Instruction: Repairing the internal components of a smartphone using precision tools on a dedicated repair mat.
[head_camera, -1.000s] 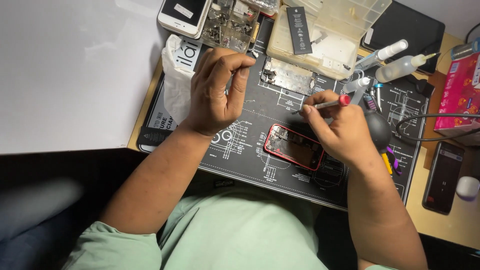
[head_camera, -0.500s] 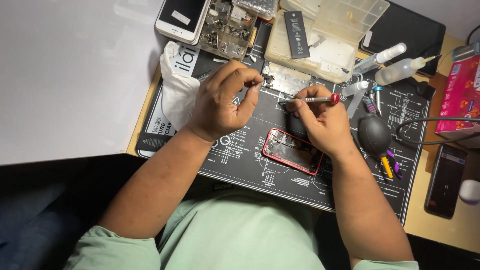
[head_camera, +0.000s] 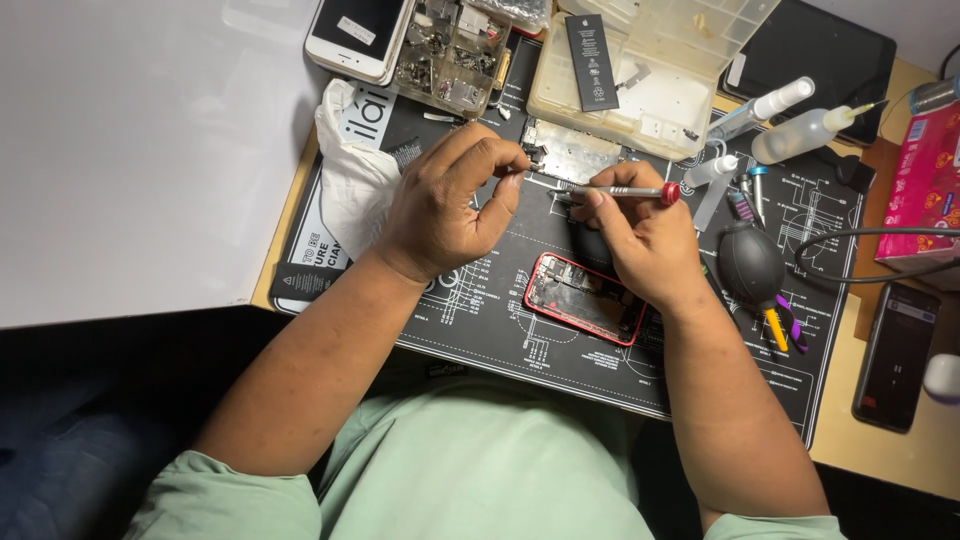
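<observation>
My right hand (head_camera: 645, 235) grips a thin silver screwdriver with a red cap (head_camera: 625, 190), held level with its tip pointing left. My left hand (head_camera: 450, 205) is curled with thumb and forefinger pinched at the screwdriver tip; a very small part may be between them, too small to make out. Both hands hover over a metal phone plate (head_camera: 572, 152) on the black repair mat (head_camera: 480, 310). An opened red phone body (head_camera: 583, 298) lies on the mat just below my right hand.
A clear parts box (head_camera: 650, 95) with a black battery (head_camera: 592, 62) sits at the back. A white phone (head_camera: 358, 35) and parts tray (head_camera: 445, 50) lie back left, a white bag (head_camera: 350, 170) left. Squeeze bottles (head_camera: 800, 130), a black air blower (head_camera: 750, 262) and a dark phone (head_camera: 893, 355) are right.
My right hand lifted the screwdriver from over the red phone up toward the metal plate. My left hand closed in and pinched at the screwdriver's tip.
</observation>
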